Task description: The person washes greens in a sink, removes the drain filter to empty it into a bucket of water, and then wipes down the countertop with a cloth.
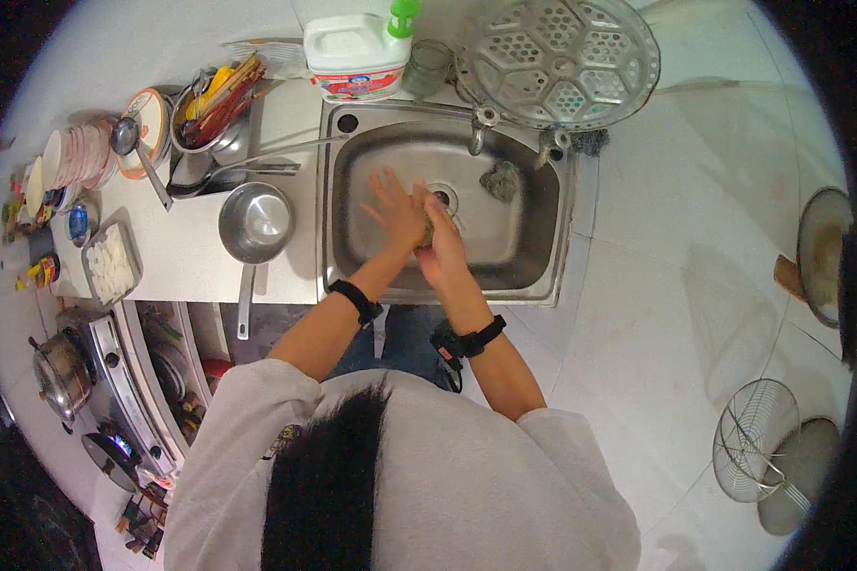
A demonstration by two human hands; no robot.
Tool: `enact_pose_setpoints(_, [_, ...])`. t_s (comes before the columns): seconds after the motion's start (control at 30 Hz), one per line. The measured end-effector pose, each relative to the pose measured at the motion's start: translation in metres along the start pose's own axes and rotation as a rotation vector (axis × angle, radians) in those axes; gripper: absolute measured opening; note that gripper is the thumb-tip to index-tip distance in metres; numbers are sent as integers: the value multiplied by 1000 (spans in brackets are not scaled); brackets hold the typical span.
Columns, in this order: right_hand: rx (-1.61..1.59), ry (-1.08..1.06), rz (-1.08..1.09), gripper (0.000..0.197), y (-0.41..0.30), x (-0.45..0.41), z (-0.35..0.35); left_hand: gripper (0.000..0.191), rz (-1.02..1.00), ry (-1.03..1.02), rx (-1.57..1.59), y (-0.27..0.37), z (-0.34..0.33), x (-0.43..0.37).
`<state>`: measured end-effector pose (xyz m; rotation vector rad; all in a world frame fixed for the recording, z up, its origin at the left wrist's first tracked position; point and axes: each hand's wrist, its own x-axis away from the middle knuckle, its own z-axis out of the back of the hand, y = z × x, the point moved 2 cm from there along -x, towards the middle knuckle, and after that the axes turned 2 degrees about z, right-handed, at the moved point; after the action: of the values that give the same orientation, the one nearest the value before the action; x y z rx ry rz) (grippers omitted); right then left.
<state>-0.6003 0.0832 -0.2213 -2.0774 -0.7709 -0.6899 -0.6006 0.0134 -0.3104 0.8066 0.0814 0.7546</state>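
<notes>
Both hands are over the stainless steel sink, in front of its drain. My left hand has its fingers spread, and its thumb side meets the other hand. My right hand presses a small greenish scrubbing pad against the left hand. Most of that pad is hidden between the hands, so its exact kind is unclear. Farther right in the basin lies a dark grey-green scouring pad. A metal tap reaches over the basin's back edge.
A steel saucepan stands left of the sink, near utensils in a metal pot and stacked plates. Behind the sink are a white pump jug, a glass jar and a perforated steamer tray. A wire strainer hangs at right.
</notes>
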Motion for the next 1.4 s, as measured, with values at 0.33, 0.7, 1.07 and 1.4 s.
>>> enact_pose_setpoints(0.33, [14, 162, 368, 25, -33, -45, 63, 60, 63, -104, 197, 4, 12, 34])
enact_pose_setpoints(0.7, [-15, 447, 186, 31, -77, -68, 147, 37, 112, -267, 490, -37, 43, 43])
enact_pose_setpoints(1.07, [127, 436, 175, 10, -52, -98, 204, 17, 49, -279, 434, -70, 25, 50])
enact_pose_setpoints(1.4, [292, 49, 45, 20, -43, -46, 78, 37, 8, -414, 513, -28, 51, 51])
